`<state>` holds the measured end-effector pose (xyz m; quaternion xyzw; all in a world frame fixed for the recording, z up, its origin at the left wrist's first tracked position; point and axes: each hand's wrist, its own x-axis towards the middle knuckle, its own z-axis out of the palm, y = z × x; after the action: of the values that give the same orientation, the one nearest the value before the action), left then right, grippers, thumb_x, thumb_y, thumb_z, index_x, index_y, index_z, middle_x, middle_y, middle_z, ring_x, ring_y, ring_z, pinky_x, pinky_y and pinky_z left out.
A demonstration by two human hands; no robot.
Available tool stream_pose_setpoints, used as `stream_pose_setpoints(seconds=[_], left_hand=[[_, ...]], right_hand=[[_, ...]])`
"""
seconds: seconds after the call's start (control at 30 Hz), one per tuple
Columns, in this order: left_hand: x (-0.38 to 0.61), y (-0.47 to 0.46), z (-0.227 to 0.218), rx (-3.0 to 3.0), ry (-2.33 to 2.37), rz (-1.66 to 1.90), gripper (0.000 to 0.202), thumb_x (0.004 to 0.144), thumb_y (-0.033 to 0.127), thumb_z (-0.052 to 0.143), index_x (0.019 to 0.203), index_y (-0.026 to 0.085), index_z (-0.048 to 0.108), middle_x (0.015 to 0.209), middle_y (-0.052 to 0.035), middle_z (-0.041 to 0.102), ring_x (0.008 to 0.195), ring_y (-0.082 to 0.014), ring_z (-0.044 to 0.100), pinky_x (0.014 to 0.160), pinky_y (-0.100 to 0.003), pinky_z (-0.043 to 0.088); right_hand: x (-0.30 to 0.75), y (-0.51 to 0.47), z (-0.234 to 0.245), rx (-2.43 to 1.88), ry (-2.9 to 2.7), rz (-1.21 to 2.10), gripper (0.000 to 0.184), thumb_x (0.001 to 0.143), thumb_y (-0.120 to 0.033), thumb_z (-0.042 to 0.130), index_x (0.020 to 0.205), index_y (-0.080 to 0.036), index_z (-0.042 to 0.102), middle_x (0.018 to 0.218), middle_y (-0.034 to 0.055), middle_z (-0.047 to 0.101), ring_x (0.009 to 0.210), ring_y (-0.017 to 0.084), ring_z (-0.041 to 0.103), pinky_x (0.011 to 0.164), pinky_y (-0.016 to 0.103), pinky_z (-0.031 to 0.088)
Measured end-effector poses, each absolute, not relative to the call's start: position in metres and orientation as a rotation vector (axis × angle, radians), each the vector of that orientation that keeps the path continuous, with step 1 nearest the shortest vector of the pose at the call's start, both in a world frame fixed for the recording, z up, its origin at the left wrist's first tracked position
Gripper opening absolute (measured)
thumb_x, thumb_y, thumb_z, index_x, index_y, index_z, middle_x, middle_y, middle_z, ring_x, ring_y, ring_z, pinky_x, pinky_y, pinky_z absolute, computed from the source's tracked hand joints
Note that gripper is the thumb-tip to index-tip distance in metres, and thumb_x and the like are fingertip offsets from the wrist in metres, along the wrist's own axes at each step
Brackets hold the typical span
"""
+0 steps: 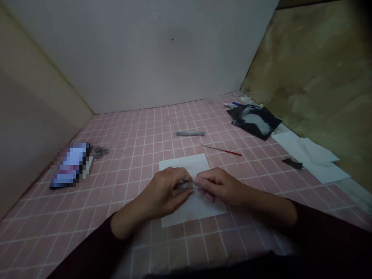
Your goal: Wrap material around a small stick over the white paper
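Over a white sheet of paper (177, 219) both hands meet, fingertips almost touching. My left hand (167, 192) is closed, thumb and fingers pinching a small, pale piece (190, 185) whose kind I cannot make out. From the right, my right hand (219, 186) is closed too, its fingers pressed together at the same small piece. A thin line shows between the two hands, and the rest of what they hold is hidden by the fingers. Beyond the paper lies a thin tool with a red handle (232, 152), and farther off a grey bar (190, 133).
A phone (71, 164) lies at the left, beside small grey coils (100, 151). Black sheets with whitish dust (267, 130) rest at the back right. Nearer are white papers (325, 170) and a dark scrap (292, 163). Walls border the pink checked tablecloth (116, 131).
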<state>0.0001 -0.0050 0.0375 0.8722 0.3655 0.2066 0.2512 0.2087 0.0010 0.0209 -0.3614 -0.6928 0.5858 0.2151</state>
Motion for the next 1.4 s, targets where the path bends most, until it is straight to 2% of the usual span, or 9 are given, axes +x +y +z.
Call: stream_pose_setpoints(seconds=[0.13, 0.33, 0.6, 0.87, 0.93, 1.07, 1.23, 1.3, 1.4], left_hand=[[-0.001, -0.006, 0.039, 2.273, 0.982, 0.56, 0.011, 0.081, 0.022, 0.06, 0.09, 0.017, 0.055, 0.08, -0.0009, 0.061, 0.07, -0.0134, 0.055, 0.065, -0.026, 0.043], [-0.011, 0.004, 0.039, 1.786, 0.853, 0.467, 0.018, 0.083, 0.03, 0.062, 0.087, 0.015, 0.055, 0.078, 0.0001, 0.056, 0.067, -0.0106, 0.052, 0.059, -0.021, 0.042], [0.004, -0.012, 0.03, 2.462, 0.994, 0.698, 0.007, 0.087, 0.024, 0.057, 0.086, 0.017, 0.055, 0.082, -0.0037, 0.062, 0.076, -0.0165, 0.055, 0.071, -0.031, 0.043], [-0.015, 0.009, 0.041, 1.648, 0.802, 0.386, 0.017, 0.079, 0.026, 0.066, 0.086, 0.015, 0.055, 0.079, 0.0006, 0.056, 0.069, -0.0103, 0.053, 0.062, -0.022, 0.043], [-0.015, 0.009, 0.042, 1.654, 0.824, 0.417, 0.017, 0.079, 0.026, 0.066, 0.086, 0.014, 0.056, 0.082, -0.0001, 0.057, 0.072, -0.0108, 0.054, 0.065, -0.023, 0.044], [-0.004, -0.003, 0.04, 2.002, 0.928, 0.506, 0.016, 0.082, 0.027, 0.064, 0.09, 0.016, 0.057, 0.081, -0.0002, 0.061, 0.072, -0.012, 0.056, 0.066, -0.024, 0.043], [0.004, -0.015, 0.04, 2.428, 1.003, 0.614, 0.011, 0.088, 0.026, 0.056, 0.086, 0.015, 0.056, 0.074, -0.0018, 0.06, 0.067, -0.0143, 0.053, 0.064, -0.028, 0.041], [0.002, -0.014, 0.041, 2.362, 0.993, 0.596, 0.01, 0.086, 0.025, 0.058, 0.088, 0.016, 0.056, 0.077, -0.0017, 0.061, 0.069, -0.0139, 0.054, 0.065, -0.027, 0.042], [-0.004, -0.007, 0.044, 2.068, 0.997, 0.548, 0.013, 0.081, 0.024, 0.064, 0.089, 0.017, 0.056, 0.077, 0.0007, 0.06, 0.067, -0.0108, 0.055, 0.061, -0.022, 0.043]], right_hand=[[0.21, -0.001, 0.019, -0.993, -2.006, 1.58, 0.038, 0.095, -0.035, 0.035, 0.064, -0.017, 0.049, 0.048, -0.0041, 0.046, 0.043, 0.008, 0.044, 0.048, 0.022, 0.035], [0.221, -0.009, 0.022, -0.719, -2.467, 0.438, 0.028, 0.092, -0.022, 0.04, 0.068, -0.017, 0.052, 0.064, 0.0032, 0.056, 0.06, 0.014, 0.049, 0.06, 0.029, 0.034], [0.211, -0.002, 0.023, -1.017, -1.902, 1.731, 0.041, 0.096, -0.039, 0.031, 0.065, -0.018, 0.048, 0.047, -0.0046, 0.045, 0.042, 0.008, 0.043, 0.047, 0.021, 0.035], [0.219, -0.008, 0.023, -0.678, -2.489, 0.389, 0.029, 0.093, -0.021, 0.038, 0.067, -0.017, 0.051, 0.061, 0.003, 0.054, 0.057, 0.014, 0.046, 0.057, 0.028, 0.032], [0.222, -0.007, 0.025, -0.715, -2.48, 0.493, 0.03, 0.094, -0.022, 0.038, 0.068, -0.017, 0.051, 0.061, 0.0025, 0.054, 0.057, 0.013, 0.047, 0.058, 0.028, 0.034], [0.216, -0.007, 0.022, -0.878, -2.181, 1.249, 0.035, 0.097, -0.031, 0.035, 0.07, -0.016, 0.052, 0.055, -0.0009, 0.054, 0.052, 0.01, 0.049, 0.057, 0.024, 0.038], [0.207, -0.006, 0.015, -0.987, -1.68, 1.937, 0.042, 0.093, -0.046, 0.038, 0.066, -0.016, 0.051, 0.045, -0.0049, 0.045, 0.039, 0.007, 0.038, 0.043, 0.02, 0.029], [0.207, -0.007, 0.017, -0.993, -1.756, 1.864, 0.042, 0.094, -0.044, 0.037, 0.066, -0.016, 0.051, 0.046, -0.0043, 0.046, 0.041, 0.008, 0.041, 0.046, 0.02, 0.032], [0.212, -0.009, 0.022, -0.93, -2.13, 1.272, 0.035, 0.096, -0.032, 0.037, 0.068, -0.016, 0.052, 0.055, -0.0011, 0.051, 0.051, 0.01, 0.046, 0.055, 0.024, 0.036]])
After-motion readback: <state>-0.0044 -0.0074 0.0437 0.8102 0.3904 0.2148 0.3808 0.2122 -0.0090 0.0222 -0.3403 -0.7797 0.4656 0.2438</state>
